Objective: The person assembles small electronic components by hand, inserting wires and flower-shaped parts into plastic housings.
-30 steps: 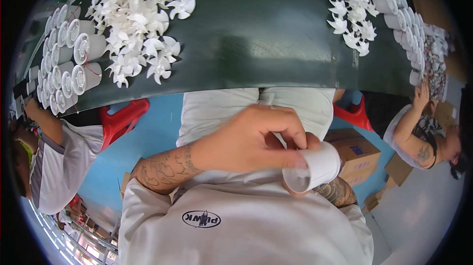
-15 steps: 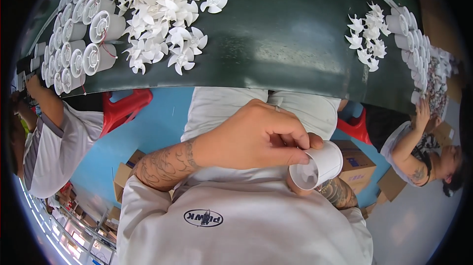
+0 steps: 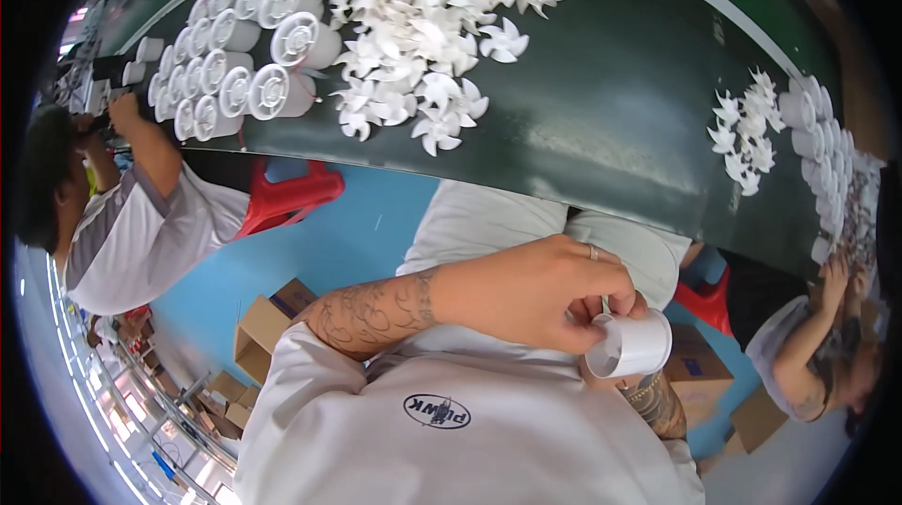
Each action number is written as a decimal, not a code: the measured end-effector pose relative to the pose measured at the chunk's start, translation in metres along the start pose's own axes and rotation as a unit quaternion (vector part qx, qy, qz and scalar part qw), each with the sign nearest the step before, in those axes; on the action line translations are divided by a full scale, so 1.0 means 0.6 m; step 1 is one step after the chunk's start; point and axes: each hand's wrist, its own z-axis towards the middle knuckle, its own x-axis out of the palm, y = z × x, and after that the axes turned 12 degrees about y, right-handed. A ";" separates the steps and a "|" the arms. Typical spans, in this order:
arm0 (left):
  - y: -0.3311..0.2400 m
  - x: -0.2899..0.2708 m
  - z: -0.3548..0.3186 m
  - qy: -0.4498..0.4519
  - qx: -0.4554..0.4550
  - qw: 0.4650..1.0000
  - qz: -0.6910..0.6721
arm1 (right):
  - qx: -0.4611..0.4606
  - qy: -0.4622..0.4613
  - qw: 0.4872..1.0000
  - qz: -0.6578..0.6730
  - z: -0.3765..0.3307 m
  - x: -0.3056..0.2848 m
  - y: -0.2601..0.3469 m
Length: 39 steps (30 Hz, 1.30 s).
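Note:
A white cup-shaped housing (image 3: 645, 345) is tilted on its side in front of my chest, its open mouth turned left. Something pale shows inside it, too shaded to make out. My left hand (image 3: 540, 291) reaches across from the left, fingers curled and pinched at the housing's rim. A thin white sliver shows between those fingers, its kind unclear. From below and behind, my right hand (image 3: 599, 379) holds the housing, and most of its fingers are hidden.
On the dark green table lie a heap of white fan impellers (image 3: 413, 26) and rows of white housings (image 3: 282, 92) with red wires. More impellers (image 3: 747, 134) and housings (image 3: 817, 143) are at far right. Co-workers sit at both sides, near red stools (image 3: 291, 195). Cardboard boxes (image 3: 263, 336) stand behind.
The view has swung, so the table and its parts sit farther right and tilted. My hands and the housing stay together, and the left fingers have shifted slightly at the rim.

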 end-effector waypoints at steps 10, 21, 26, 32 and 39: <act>0.000 0.012 0.052 -0.254 0.096 0.957 0.104 | -0.032 -0.027 0.999 0.019 0.112 0.009 0.066; 0.049 -0.093 0.106 -0.308 0.001 0.813 0.494 | -0.144 -0.110 0.705 -0.686 0.221 0.031 0.225; 0.049 -0.085 0.112 -0.343 0.048 0.760 0.549 | -0.051 -0.072 0.582 -0.808 0.252 0.040 0.237; 0.028 -0.060 0.130 -0.395 -0.030 0.746 0.535 | -0.002 -0.036 0.497 -0.867 0.286 0.031 0.243; 0.021 -0.088 0.150 -0.361 -0.013 0.877 0.316 | 0.046 -0.024 0.417 -0.907 0.328 0.045 0.269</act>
